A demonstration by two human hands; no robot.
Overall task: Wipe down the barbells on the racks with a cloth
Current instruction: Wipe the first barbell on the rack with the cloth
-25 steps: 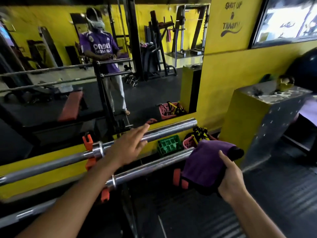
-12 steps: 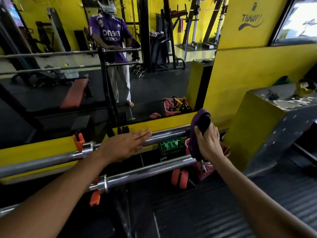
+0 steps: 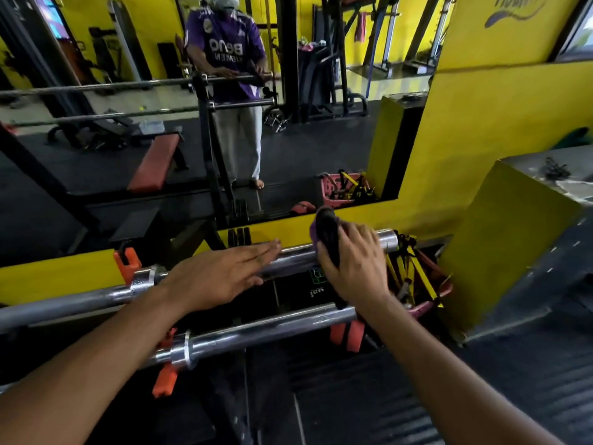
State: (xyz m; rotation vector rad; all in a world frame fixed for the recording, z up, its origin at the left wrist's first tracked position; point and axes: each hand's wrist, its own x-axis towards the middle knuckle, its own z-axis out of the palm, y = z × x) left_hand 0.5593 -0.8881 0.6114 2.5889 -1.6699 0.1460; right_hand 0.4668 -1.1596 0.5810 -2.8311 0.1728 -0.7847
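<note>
Yellow-walled gym, mirror [image 3: 160, 139] behind a rack holding two chrome barbells.

The right hand [image 3: 356, 268] grips a purple cloth [image 3: 324, 234] pressed over the upper barbell [image 3: 295, 256] sleeve near its end; the left hand [image 3: 224, 277] lies flat, fingers straight, steadying that sleeve. Wiping looks just begun: next likely calls for sliding the cloth along the sleeve, then the lower barbell [image 3: 272, 330].

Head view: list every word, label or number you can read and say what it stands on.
"Beno", mirror-reversed, on the purple jersey in the mirror; the smaller line beneath is too blurred.
"usi", upside down, on the dark crate below the upper barbell; uncertain.
Painted lettering on the yellow wall: cut off, unreadable.
</note>
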